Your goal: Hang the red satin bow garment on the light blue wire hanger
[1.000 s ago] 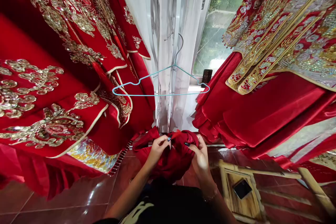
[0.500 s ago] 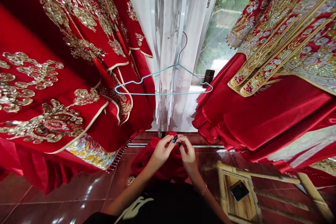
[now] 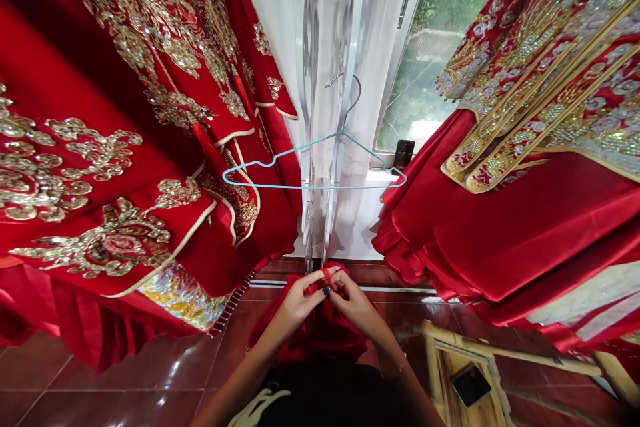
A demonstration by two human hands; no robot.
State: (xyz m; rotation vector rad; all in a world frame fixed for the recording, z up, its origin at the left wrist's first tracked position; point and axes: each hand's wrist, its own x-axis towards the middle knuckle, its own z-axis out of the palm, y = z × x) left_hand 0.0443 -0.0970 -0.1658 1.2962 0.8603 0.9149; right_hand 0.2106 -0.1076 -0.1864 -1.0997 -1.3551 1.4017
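Observation:
My left hand (image 3: 303, 297) and my right hand (image 3: 356, 299) meet low in the middle, fingertips pinched together. Between them shows a small red strip of cloth (image 3: 328, 274), gripped by both. Below and behind the fingers, a bunched red garment (image 3: 320, 337) hangs in front of my body; the hands cover part of it. Dark polish shows on a left nail. Above the hands, a light-blue wire hanger (image 3: 280, 185) hangs bare.
Red gowns with gold beading hang at left (image 3: 115, 240) and right (image 3: 500, 233). A white metal rack (image 3: 330, 227) stands between them. A phone (image 3: 403, 155) leans by the window; another phone (image 3: 471, 385) lies on a bamboo chair (image 3: 440, 373) at lower right.
My fingertips have drawn closer together and turned, and the red strip now shows between them. The whole view has shifted slightly, so everything sits a little lower.

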